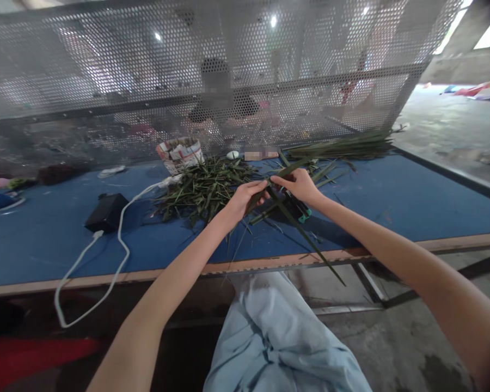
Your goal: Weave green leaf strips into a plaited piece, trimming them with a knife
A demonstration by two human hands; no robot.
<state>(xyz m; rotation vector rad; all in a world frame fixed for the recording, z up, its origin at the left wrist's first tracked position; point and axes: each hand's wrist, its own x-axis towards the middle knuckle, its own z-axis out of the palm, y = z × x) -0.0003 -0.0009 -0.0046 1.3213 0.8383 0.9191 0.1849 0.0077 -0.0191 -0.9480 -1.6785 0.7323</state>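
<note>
Long green leaf strips [292, 216] cross between my two hands above the blue table, one of them slanting down past the table's front edge. My left hand [249, 197] is closed on the strips where they cross. From the right, my right hand [299, 186] pinches a strip close to my left fingertips. Below my right hand lies a dark tool with a green end [305, 215], mostly hidden. Beside my left hand spreads a heap of short green leaf pieces [206, 188].
A perforated metal screen [147, 71] rises behind the table [424, 190]. Long leaf strips [343, 146] lie at the back right. A newspaper-covered container [182, 155] stands behind the heap. Left are a black box [106, 212] and a white cable [124, 239] looping over the front edge.
</note>
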